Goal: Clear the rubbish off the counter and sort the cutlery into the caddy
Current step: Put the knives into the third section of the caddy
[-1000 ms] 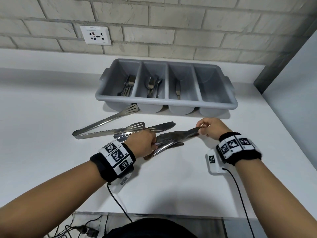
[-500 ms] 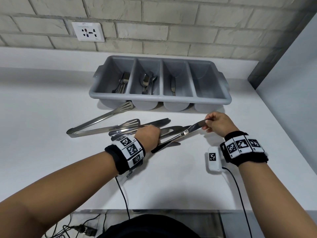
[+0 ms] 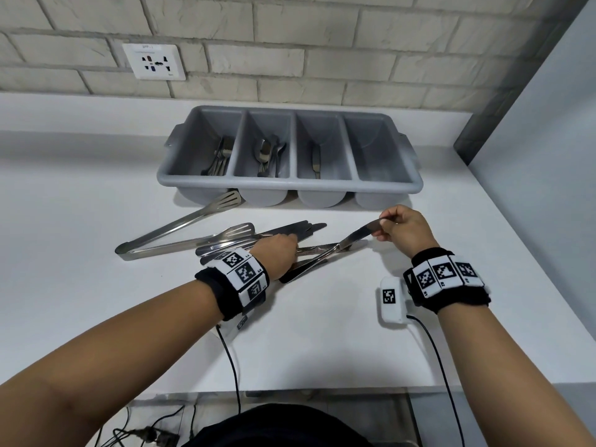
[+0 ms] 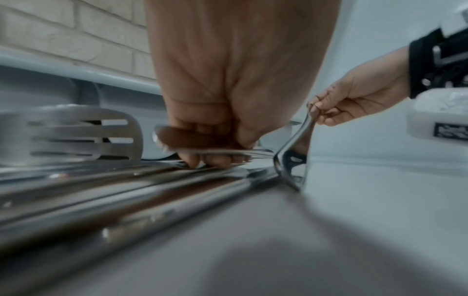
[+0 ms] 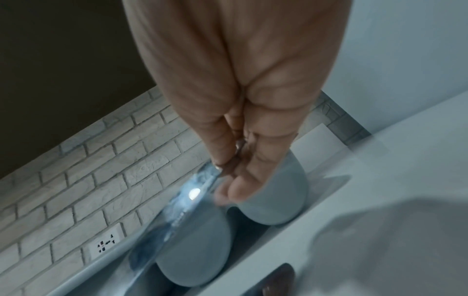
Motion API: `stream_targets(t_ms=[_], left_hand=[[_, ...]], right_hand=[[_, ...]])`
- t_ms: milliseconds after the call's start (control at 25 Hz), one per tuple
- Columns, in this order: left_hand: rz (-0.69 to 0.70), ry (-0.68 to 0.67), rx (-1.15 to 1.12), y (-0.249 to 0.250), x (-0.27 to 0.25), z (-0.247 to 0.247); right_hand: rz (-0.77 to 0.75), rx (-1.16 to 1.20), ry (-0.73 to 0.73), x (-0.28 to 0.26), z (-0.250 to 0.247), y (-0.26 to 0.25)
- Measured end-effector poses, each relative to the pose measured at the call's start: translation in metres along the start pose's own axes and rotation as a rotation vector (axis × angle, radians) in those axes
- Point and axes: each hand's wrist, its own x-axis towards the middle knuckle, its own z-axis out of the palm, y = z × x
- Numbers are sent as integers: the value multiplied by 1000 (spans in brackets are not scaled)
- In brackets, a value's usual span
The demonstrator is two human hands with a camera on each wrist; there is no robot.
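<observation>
1. the white counter (image 3: 96,317) runs along a pale brick wall (image 3: 322,43) that carries a white socket plate (image 3: 154,61).
2. the grey caddy (image 3: 290,183) sits at the back of the counter with four compartments side by side: forks (image 3: 221,156) in the far left one, spoons (image 3: 267,153) in the next, a single knife (image 3: 316,159) in the third; nothing can be made out in the far right one.
3. steel tongs (image 3: 180,233) lie open on the counter in front of the caddy's left end, one slotted tip just beside its base, the other touching a pile of knives (image 3: 290,233).
4. the left hand (image 3: 277,256) rests on that pile; in the left wrist view its fingers (image 4: 215,160) are curled round a few of the knives lying flat on the counter.
5. the right hand (image 3: 403,233) pinches one end of a table knife (image 3: 351,238) between thumb and fingertips (image 5: 228,166), a narrow grip. that end is raised off the counter, and the other end slopes down into the pile by the left hand.
6. a small white tagged box (image 3: 392,298) hangs below the right wrist.
</observation>
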Motion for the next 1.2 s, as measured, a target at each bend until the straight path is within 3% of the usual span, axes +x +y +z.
stream_targets(t_ms=[240,480,640,760,880,1080,1200], left_hand=[[61,176,-472,4,-10,-8],[106,113,-765,11,-9,-13],[66,190,-1069,21,-15,-13],[59,229,-1100,24,-13,-20],[55,132,-1106,24,-10,-24],[169,7,-1113,16,-7,-22],[165,99,-1052,20,-8,-23]], right_hand=[[-38,96,53,2,11,-22],[-93,116,75,9,22,-47],[-95,110,194,15,26,-56],[-18,73,259,18,31,-56],[117,302,54,15,39,-59],[71,344,92,13,39,-69],[52,363,91,6,39,-65]])
